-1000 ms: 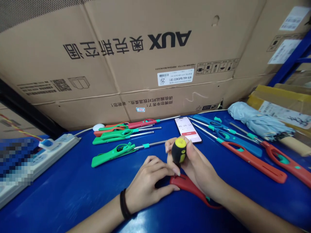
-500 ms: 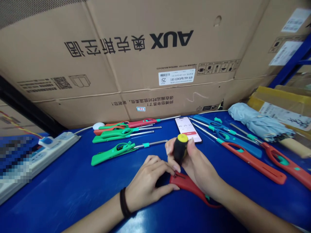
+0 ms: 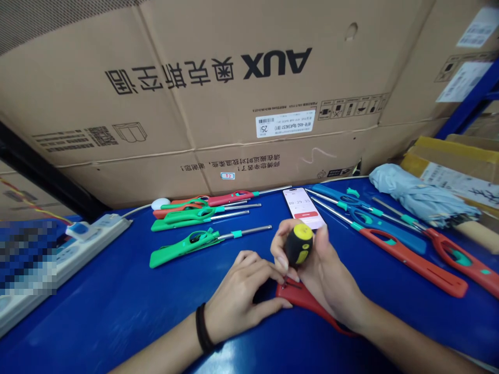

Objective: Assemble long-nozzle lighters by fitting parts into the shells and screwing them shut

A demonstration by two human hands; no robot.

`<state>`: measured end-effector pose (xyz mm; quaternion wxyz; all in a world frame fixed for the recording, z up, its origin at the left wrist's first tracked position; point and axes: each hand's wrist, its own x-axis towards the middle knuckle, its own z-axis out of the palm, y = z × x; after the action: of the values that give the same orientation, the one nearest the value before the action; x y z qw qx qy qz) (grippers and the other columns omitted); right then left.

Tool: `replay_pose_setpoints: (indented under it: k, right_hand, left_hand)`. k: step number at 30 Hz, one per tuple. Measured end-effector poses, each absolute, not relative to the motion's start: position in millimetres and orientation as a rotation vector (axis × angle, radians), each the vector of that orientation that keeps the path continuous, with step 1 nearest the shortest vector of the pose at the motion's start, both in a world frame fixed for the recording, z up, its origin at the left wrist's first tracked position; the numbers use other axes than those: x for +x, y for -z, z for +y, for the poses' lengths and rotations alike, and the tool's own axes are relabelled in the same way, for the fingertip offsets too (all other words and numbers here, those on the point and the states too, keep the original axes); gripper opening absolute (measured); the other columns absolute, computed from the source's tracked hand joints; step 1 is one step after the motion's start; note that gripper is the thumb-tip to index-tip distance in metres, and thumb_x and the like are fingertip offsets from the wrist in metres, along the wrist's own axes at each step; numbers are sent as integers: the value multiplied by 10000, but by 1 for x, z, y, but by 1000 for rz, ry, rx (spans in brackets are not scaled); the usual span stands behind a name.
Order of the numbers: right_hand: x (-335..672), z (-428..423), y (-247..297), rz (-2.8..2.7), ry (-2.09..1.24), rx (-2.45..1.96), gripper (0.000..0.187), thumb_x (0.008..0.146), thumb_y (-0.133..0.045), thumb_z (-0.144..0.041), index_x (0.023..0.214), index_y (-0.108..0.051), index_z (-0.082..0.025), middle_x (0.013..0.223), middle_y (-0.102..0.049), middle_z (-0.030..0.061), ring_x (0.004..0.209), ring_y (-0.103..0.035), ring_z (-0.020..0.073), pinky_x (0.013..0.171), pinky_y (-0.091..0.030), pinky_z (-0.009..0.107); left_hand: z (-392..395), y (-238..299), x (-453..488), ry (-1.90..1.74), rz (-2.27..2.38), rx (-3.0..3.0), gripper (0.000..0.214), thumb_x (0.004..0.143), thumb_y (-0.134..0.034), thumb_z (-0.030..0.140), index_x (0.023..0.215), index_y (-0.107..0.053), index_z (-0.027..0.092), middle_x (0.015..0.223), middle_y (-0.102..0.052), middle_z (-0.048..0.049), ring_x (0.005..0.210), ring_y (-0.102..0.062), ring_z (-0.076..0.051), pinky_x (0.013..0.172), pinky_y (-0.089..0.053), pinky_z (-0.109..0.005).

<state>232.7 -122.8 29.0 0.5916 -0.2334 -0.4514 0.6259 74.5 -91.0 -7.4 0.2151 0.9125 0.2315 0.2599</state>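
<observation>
A red long-necked lighter [image 3: 302, 299] lies on the blue table in front of me, its butt end to the left. My left hand [image 3: 244, 291] grips that end, thumb at the lower edge and fingers at the upper edge. In my right hand [image 3: 325, 272] is a stubby screwdriver [image 3: 299, 245] with a black and yellow handle. It stands nearly upright over the lighter's end, and its tip is near the slot there, partly hidden by fingers. My right hand and wrist cover the lighter's other end.
Several green and red lighters, such as a green lighter [image 3: 175, 252], lie at the left. Orange lighters [image 3: 413, 254] and blue lighters [image 3: 401, 234] lie at the right. A phone [image 3: 300, 205] shows a timer. A power strip [image 3: 93, 236], umbrella [image 3: 417, 195] and large carton [image 3: 218, 119] surround the table.
The screwdriver's handle has turned and tilted in my right hand, showing more of its yellow part. My left hand keeps its grip on the lighter. The whole view has shifted slightly.
</observation>
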Motion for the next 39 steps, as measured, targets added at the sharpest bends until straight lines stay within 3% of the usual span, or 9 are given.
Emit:
replay_pose_setpoints:
  k: [3,8,13,19,24,29,33,39]
  right_hand:
    - [234,-122,-26,-1111,-1431,-534,305,870,-538,-540,947,-510,-246,770,-493,-33,573,-388,91,563,-346,243]
    - [234,-120,-26,-1098,-1500,-549,463,923,-335,-610,940,-554,-203,715,-475,-22,566,-384,90,557,-345,239]
    - [233,-121,-24,-1138,-1427,-508,285,885,-535,-516,979,-473,-254,806,-472,-44,579,-384,74,595,-359,237]
    - [235,-119,-21,-1160,-1490,-620,505,901,-323,-651,909,-542,-196,719,-449,-24,554,-360,98,574,-343,268]
    - [234,-123,-23,-1209,-1358,-583,267,872,-578,-483,964,-488,-249,847,-457,-38,607,-384,76,621,-364,238]
    - [233,-121,-22,-1134,-1491,-552,383,933,-390,-561,1052,-548,-232,819,-476,-21,619,-409,79,633,-377,243]
    - [232,-121,-20,-1132,-1449,-480,268,932,-445,-516,1083,-472,-296,849,-470,-40,617,-392,74,575,-332,234]
    - [233,-121,-22,-1158,-1420,-506,227,947,-427,-493,1064,-457,-301,829,-449,-46,612,-378,78,548,-311,240]
  left_hand:
    - [-90,7,75,-726,632,2519,249,806,-698,359,957,-579,200,961,-681,-18,885,-564,-196,840,-378,-332]
    - [-91,8,74,-750,623,2519,241,798,-708,348,939,-579,201,947,-677,-12,884,-558,-191,849,-371,-327]
    - [-91,9,74,-773,606,2517,239,799,-710,335,940,-569,203,960,-680,-5,892,-562,-192,840,-368,-322]
    - [-91,9,73,-774,620,2519,232,800,-707,338,933,-570,206,991,-682,-12,904,-569,-200,850,-365,-333]
    - [-92,10,73,-773,602,2517,236,810,-696,344,956,-572,206,985,-677,-8,883,-560,-192,838,-364,-328]
    - [-92,8,74,-789,606,2510,222,803,-707,325,916,-561,200,931,-671,6,846,-556,-177,833,-356,-317]
    - [-90,9,74,-756,613,2501,238,797,-712,333,937,-570,202,951,-675,2,862,-551,-184,825,-360,-319]
    - [-90,8,74,-753,613,2500,227,798,-711,329,929,-579,200,925,-677,-6,836,-540,-181,810,-358,-308]
